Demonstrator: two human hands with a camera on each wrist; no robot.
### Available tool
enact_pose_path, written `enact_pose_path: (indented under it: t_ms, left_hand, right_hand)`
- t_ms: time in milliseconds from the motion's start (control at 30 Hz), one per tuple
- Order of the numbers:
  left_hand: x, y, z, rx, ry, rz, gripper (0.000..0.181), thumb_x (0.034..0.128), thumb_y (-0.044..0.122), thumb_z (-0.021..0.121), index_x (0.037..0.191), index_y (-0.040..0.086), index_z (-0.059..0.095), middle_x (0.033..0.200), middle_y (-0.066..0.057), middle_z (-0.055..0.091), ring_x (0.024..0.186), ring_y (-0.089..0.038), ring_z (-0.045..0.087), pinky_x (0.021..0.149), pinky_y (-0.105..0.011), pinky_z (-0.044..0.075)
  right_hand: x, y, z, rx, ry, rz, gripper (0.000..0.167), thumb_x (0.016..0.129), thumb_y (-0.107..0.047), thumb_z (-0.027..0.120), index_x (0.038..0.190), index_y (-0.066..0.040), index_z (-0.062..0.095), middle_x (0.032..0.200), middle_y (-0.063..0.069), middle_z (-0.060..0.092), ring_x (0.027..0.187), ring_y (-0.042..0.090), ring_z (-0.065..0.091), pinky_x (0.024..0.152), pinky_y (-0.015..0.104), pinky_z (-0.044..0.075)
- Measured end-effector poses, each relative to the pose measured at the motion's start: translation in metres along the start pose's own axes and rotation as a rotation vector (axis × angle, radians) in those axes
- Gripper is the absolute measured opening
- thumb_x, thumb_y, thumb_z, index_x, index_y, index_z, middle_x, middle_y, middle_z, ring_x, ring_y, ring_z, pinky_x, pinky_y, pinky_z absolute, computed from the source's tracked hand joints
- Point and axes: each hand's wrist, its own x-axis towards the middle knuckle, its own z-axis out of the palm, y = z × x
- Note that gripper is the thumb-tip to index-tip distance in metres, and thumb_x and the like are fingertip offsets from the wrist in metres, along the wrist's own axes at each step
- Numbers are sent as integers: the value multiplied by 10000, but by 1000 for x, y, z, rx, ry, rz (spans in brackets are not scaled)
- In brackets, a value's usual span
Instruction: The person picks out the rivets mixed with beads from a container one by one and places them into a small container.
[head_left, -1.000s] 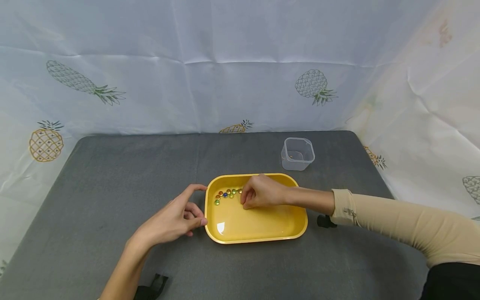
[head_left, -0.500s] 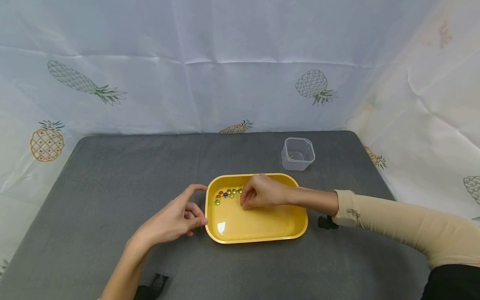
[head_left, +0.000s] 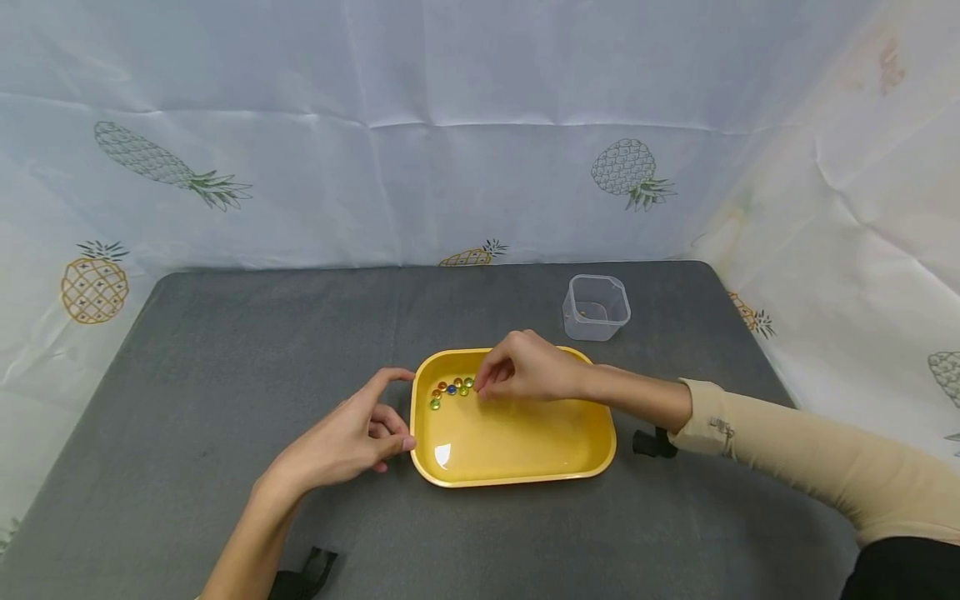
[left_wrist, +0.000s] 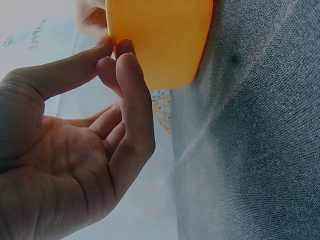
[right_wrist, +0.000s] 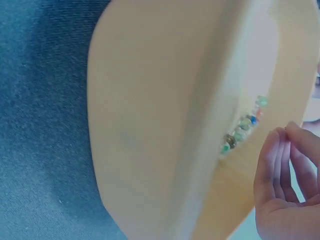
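Several small coloured glass beads (head_left: 452,389) lie in a bent row near the far left of a yellow tray (head_left: 517,458). My left hand (head_left: 341,442) holds the tray's left end, thumb and index finger on the rim; the other fingers curl below, as the left wrist view (left_wrist: 75,145) shows. Above the tray, at the right end of the bead row, is my right hand (head_left: 532,367) with thumb and fingertips pinched together. In the right wrist view a tiny reddish bead shows between the fingertips (right_wrist: 295,131), mostly hidden.
Behind the tray at the right stands a clear plastic box (head_left: 596,308) with a small orange bead inside. The grey table (head_left: 285,333) ends at a white curtain (head_left: 450,183) printed with pineapples. A black strap (head_left: 652,443) lies under the right forearm.
My right hand has risen a little from the tray floor and shifted away from me. The orange bead at the row's right end no longer shows. My left hand keeps its place.
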Motion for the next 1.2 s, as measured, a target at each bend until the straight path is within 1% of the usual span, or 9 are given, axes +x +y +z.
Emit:
enact_pose_path:
  t_ms: [133,300,400,467,600,833,1033,1100,1200]
  left_hand:
    - [0,0,0,-3,0,0,775,1010,98,773,1627,88,305,959,-141,771,782,-279,727,638,-335,627]
    - [0,1,0,-8,-3,1,776,1011,99,772,1628,88,301,959,-140,770,773,-268,723,639,-338,627]
    - [0,1,0,-6,-2,-2,774,1012,94,770,1628,93,301,961,-143,770,776,-276,721,640,-338,627]
    - [-1,1,0,-6,-2,-1,775,1012,92,769,1629,94,301,962,-145,770,776,-279,719,642,-338,627]
    - [-1,1,0,-15,-6,5,785,1011,98,772,1635,87,295,960,-141,769,768,-270,717,639,-341,626]
    - [-1,1,0,-10,-6,7,784,1014,99,768,1638,89,293,968,-140,771,776,-282,724,639,-359,630]
    - [-1,2,0,-1,-6,3,771,1017,88,760,1636,91,299,951,-107,768,781,-283,724,636,-356,627]
    - [-1,2,0,-3,-7,3,775,1016,91,763,1637,91,298,951,-113,768,775,-273,723,635,-355,626]
    - [-1,2,0,-5,-8,2,775,1015,91,765,1634,93,300,955,-131,767,765,-266,718,635,-345,623]
  right_hand:
    - [-1,-3,-4,8,9,-22,76,933,-71,850,1003,-41,849,919,15,840,788,13,730,767,212,640]
    - [-4,-8,-10,36,9,-3,96,938,-94,855,1025,-55,849,938,-3,838,802,37,736,779,230,648]
    - [-6,-11,-15,58,23,1,99,937,-103,858,1029,-67,850,942,-8,840,816,105,763,782,249,655]
    - [-8,-11,-18,66,35,-5,90,940,-100,855,1026,-77,849,940,4,841,829,171,782,780,257,658]
    - [-11,-12,-24,73,68,-5,80,940,-80,850,1020,-88,851,942,35,842,843,258,791,776,271,661]
    - [-15,-15,-34,84,102,18,88,930,-85,862,1016,-101,855,936,27,837,824,175,767,788,299,667]
    - [-20,-14,-44,102,119,38,101,937,-91,855,1035,-72,848,952,60,835,859,250,775,797,262,659]
    - [-21,-14,-48,95,136,42,104,939,-100,855,1039,-72,848,957,32,834,866,235,774,806,258,658]
    - [-24,-14,-53,85,161,53,106,939,-102,856,1044,-89,851,973,23,833,861,178,766,816,260,660]
